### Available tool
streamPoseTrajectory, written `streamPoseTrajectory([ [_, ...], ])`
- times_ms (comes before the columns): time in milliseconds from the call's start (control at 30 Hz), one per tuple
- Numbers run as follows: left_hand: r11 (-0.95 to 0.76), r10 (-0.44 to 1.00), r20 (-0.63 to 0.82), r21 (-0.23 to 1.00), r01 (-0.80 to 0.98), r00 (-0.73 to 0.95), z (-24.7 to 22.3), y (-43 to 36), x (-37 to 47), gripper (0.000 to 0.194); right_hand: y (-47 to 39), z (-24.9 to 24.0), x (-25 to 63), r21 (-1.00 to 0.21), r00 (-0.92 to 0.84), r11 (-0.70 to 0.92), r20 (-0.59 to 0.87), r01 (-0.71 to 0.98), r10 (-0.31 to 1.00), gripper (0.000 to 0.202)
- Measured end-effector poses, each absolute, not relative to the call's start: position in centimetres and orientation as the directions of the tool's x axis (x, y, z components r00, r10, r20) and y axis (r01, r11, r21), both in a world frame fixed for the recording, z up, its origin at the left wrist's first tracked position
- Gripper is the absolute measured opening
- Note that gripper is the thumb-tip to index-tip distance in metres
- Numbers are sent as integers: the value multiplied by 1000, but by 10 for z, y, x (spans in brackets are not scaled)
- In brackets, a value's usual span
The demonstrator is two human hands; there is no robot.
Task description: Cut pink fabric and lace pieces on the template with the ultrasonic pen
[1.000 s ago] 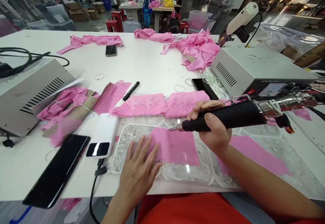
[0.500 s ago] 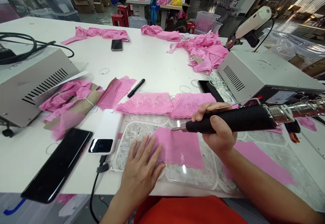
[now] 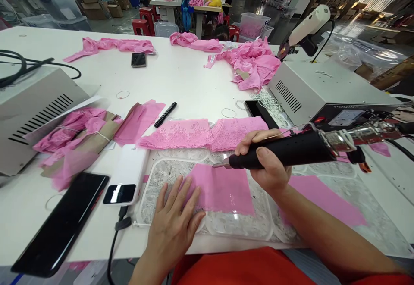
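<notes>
In the head view, a flat pink fabric piece (image 3: 226,192) lies on a clear plastic sheet over a marbled mat (image 3: 161,170). My left hand (image 3: 174,216) rests on the fabric's left edge with its fingers stretched and slightly spread. Wrapped round a black-handled ultrasonic welder (image 3: 284,150), my right hand (image 3: 270,164) holds it nearly level. The welder's thin metal tip points left and meets the fabric near its upper edge. Just behind lies a pink lace piece (image 3: 210,134). Another pink fabric piece (image 3: 326,198) lies on the mat, partly under my right forearm.
Grey metal boxes stand at the left (image 3: 42,108) and right (image 3: 326,86). A white power bank (image 3: 127,168), a black phone (image 3: 61,224) and a marker (image 3: 165,114) lie left of the mat. Pink garments (image 3: 252,63) are heaped at the back.
The view has shifted slightly, so most of the scene sits further left. Both hands and the welder keep nearly the same place on the fabric.
</notes>
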State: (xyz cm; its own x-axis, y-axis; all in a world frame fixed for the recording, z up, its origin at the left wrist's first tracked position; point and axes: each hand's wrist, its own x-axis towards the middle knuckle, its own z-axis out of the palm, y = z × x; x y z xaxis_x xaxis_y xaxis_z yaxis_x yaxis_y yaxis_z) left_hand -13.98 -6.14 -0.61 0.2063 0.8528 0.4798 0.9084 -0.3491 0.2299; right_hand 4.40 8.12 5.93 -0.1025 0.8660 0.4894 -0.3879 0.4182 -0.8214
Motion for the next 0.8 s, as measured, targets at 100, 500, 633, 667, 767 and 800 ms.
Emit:
streamPoseTrajectory([
  [100,-346,854,477,222,912,208,-6,-61,-140,35,81,60,44,-830,-96,408,474,-380,875,14],
  [500,-375,823,516,182,909,236,-5,-59,-142,34,84,57,41,-788,-86,431,514,-439,853,8],
  [633,-374,828,506,176,911,242,-5,-60,-143,36,85,66,50,-792,-44,444,506,-420,862,10],
  [667,-371,832,500,175,912,242,-5,-60,-144,36,85,69,54,-795,-25,454,505,-402,863,10],
  [767,-362,833,501,174,916,234,-6,-61,-144,36,85,73,64,-810,4,469,499,-351,866,9],
  [800,-361,831,506,174,916,231,-6,-61,-144,36,85,72,67,-816,4,467,495,-341,869,9],
])
